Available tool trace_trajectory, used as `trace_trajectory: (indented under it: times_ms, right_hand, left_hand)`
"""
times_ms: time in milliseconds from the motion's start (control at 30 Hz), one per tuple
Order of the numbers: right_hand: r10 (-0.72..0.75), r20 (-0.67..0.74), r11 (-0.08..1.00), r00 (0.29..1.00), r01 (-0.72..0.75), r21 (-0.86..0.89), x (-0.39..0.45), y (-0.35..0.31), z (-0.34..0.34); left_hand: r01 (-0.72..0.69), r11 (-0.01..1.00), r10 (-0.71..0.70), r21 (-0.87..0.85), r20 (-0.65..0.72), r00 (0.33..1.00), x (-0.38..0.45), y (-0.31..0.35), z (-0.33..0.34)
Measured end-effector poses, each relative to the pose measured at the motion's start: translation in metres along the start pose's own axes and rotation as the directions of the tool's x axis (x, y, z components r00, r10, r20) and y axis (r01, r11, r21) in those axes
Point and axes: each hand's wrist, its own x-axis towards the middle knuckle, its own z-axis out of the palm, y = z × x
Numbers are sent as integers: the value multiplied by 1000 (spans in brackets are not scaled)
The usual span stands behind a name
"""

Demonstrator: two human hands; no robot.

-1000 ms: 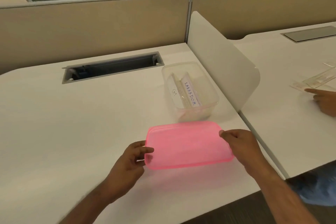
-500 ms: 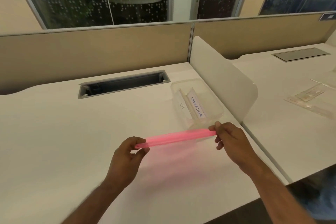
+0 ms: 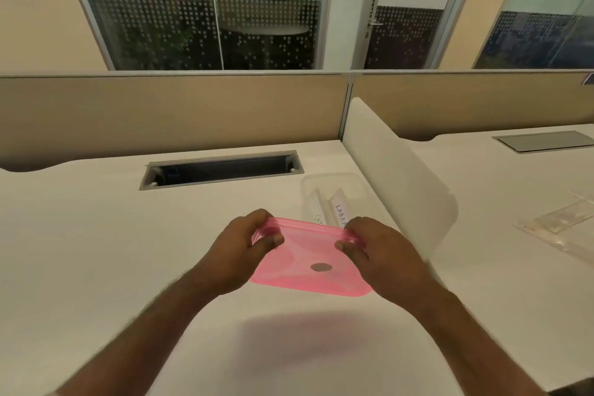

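Pink lid (image 3: 308, 264) tipped since 0.5 s ago, broad face toward cam, held above bench (image 3: 96, 251) near clear container (image 3: 334, 196). L hand (image 3: 244, 251) & R hand (image 3: 382, 254) each pinched an end. Step: lidding, prob; next called for levelling over rim

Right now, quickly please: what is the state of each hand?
Left hand: closed, grips the pink lid at its left end.
Right hand: closed, grips the same lid at its right end.

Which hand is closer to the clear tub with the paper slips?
Right. The right hand holds the pink lid just before the clear tub; the left hand grips its other end.
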Motion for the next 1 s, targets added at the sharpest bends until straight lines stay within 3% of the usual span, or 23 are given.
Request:
trace_trajectory:
  times_ms: [133,233,300,500,600,700,833,1000]
  right_hand:
    - [16,-67,983,998,-3,183,17,20,-10]
    - [93,-120,927,988,-41,374,28,35,-16]
    - [184,-143,853,973,-85,515,36,44,-19]
    - [402,-93,626,911,-199,754,51,67,-15]
    - [490,13,464,872,-273,843,56,76,-10]
    - [507,99,352,856,-310,883,60,80,-3]
    - [530,125,373,839,-363,854,67,92,8]
    - [538,139,628,831,-506,592,83,115,26]
  left_hand:
    - [-19,1000,17,-9,-205,979,27,15,4]
    - [-3,999,-11,-32,-423,906,36,15,18]
    - [32,995,-72,-90,-479,875,39,12,32]
    - [196,924,-316,-329,-365,876,45,11,76]
    - [231,852,-366,-470,-219,905,49,20,95]
    - [219,827,-388,-518,-242,889,59,27,106]
    - [226,862,-422,-454,-395,816,81,22,119]
    - [380,886,-459,-265,-400,793,108,6,140]
